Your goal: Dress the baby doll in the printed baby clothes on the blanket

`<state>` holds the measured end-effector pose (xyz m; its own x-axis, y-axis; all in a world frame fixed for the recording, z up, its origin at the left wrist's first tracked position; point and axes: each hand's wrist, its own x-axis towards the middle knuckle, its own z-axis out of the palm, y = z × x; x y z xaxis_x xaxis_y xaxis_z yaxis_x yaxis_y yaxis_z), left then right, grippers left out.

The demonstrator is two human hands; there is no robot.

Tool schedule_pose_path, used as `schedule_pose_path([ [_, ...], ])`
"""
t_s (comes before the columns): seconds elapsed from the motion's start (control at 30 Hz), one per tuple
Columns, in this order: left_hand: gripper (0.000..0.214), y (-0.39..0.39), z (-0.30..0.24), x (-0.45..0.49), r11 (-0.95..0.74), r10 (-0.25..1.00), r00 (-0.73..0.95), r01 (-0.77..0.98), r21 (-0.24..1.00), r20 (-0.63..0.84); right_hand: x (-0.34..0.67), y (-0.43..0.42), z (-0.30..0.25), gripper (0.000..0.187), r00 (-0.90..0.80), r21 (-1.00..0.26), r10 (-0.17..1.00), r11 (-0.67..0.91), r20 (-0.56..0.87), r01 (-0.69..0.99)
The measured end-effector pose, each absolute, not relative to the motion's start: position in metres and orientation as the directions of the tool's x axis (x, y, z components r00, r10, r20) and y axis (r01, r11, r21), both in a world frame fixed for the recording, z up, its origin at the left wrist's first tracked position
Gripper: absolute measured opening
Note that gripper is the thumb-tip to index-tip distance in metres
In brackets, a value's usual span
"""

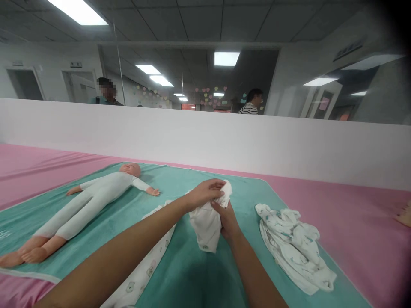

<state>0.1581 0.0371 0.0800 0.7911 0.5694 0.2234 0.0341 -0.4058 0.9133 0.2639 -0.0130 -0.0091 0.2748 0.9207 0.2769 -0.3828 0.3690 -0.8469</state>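
Note:
Both of my hands hold a bunched white baby garment (207, 226) above the green towel (199, 282); a small print shows near its lower end. My left hand (207, 192) grips its upper part from the left, fingers curled over the cloth. From below right, my right hand (227, 218) pinches the same cloth with its thumb on top. Partly hidden under my left forearm lies another white cloth (150, 261) with a small animal print. To the right is a crumpled white garment (292, 244) with bluish marks.
At the left a baby doll (105, 188) in a white suit lies on its back on the towel. A pink sheet (346, 222) spreads underneath. Behind stands a low white wall (192, 137) with glass above; two people (253, 102) show beyond it.

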Motion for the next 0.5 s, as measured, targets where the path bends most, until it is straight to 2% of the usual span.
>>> schedule_pose_path([
  [0.07,0.061,0.036,0.073,0.152,-0.477,0.681,0.672,0.106,0.872,0.291,0.268,-0.018,-0.009,0.062,0.249,-0.850,0.938,0.328,0.242,-0.412],
  [0.13,0.075,0.034,0.062,0.144,-0.442,0.735,0.636,0.187,0.877,0.235,0.271,-0.019,-0.011,0.057,0.218,-0.860,0.949,0.300,0.227,-0.413],
  [0.17,0.078,0.032,0.055,0.141,-0.409,0.724,0.664,0.194,0.892,0.187,0.272,-0.019,-0.012,0.057,0.211,-0.868,0.953,0.289,0.219,-0.403],
  [0.27,0.067,0.022,0.039,0.129,-0.354,0.685,0.716,0.170,0.920,0.131,0.266,-0.018,-0.015,0.057,0.226,-0.912,0.957,0.248,0.179,-0.327],
  [0.4,0.048,0.010,0.041,0.097,-0.215,0.879,0.474,0.306,0.927,0.048,0.252,-0.016,-0.019,0.049,0.203,-0.957,0.956,0.246,0.214,-0.153],
  [0.5,0.045,0.010,0.058,0.057,-0.128,0.911,0.412,0.206,0.970,0.032,0.241,-0.013,-0.029,0.042,0.112,-0.971,0.973,0.214,0.202,-0.110],
])
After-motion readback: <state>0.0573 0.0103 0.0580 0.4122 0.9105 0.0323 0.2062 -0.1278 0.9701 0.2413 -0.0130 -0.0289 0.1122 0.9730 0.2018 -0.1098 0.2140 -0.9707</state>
